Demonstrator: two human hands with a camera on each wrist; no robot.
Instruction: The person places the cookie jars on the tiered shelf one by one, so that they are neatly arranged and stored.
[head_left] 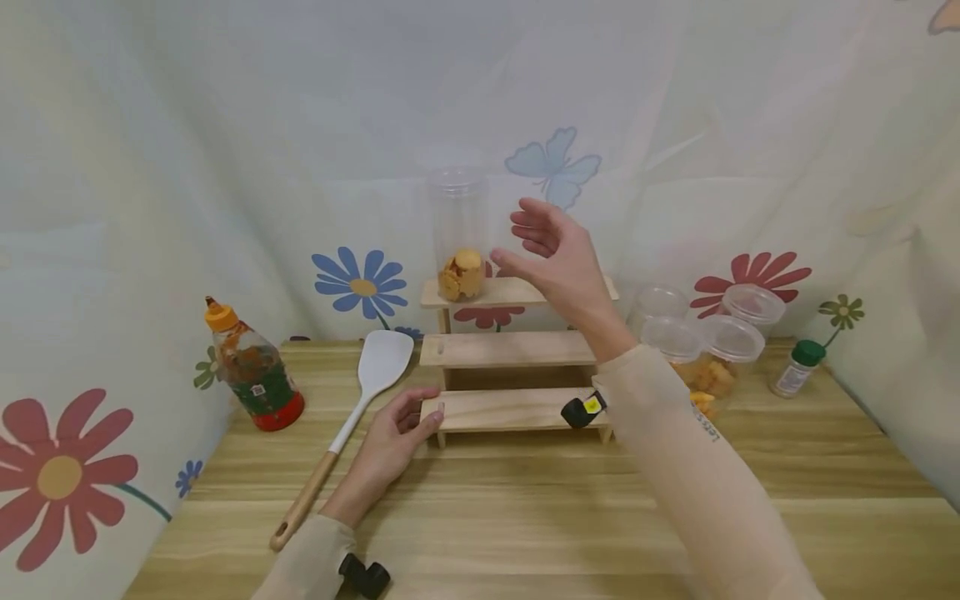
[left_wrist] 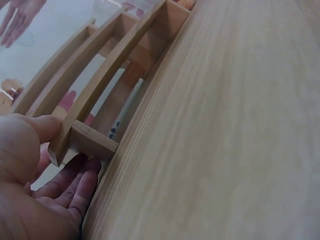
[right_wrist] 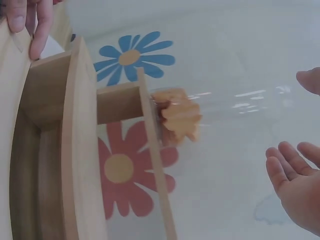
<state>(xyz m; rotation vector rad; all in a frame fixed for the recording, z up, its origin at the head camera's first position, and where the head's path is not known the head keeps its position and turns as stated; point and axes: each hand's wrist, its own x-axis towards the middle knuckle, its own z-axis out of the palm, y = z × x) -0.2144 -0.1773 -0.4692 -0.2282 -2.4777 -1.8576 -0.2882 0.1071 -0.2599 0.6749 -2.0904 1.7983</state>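
A three-tier wooden shelf [head_left: 510,348] stands on the table. My left hand [head_left: 393,433] holds the left end of its lowest tier, with the thumb at the board's edge and the fingers curled under it, as the left wrist view shows. On the left end of the top tier is a tall clear plastic jar [head_left: 458,218] with orange-brown snack pieces [right_wrist: 181,117] at its bottom. My right hand [head_left: 558,258] hovers to the right of this jar. Its fingers are loosely bent, nothing is in them, and a gap separates them from the jar.
Several clear lidded jars [head_left: 731,337] with orange snacks stand right of the shelf, partly behind my right sleeve. Farther right is a small green-capped bottle [head_left: 799,367]. To the left lie a white spatula [head_left: 384,360] with a wooden handle and a red sauce bottle [head_left: 258,375], upright.
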